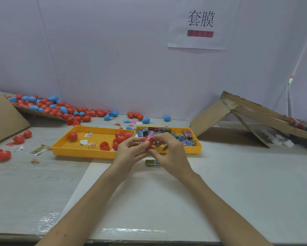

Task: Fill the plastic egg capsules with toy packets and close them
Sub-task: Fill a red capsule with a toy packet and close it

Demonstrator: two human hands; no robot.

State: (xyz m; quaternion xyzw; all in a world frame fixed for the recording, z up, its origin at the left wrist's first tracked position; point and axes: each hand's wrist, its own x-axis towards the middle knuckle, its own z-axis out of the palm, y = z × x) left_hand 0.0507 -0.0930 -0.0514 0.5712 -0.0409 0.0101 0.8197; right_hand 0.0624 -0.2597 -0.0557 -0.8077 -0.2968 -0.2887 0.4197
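Red egg capsule (148, 143) is pinched between both hands, low over the table (220, 174), just before the trays. Left hand (129, 150) cups it from beneath, fingers curled; right hand (168, 154) grips the other side with thumb and fingertips, forearms converging (pressing the halves shut, I judge; the seam is hidden). One toy packet (151, 162) lies loose below. Beyond, the left yellow tray (81, 153) holds open red halves and the right yellow tray (188, 150) holds many packets, so plenty remains. Farthest back, a pile of closed-looking eggs (48, 107) on cardboard (39, 113) suggests much is done.
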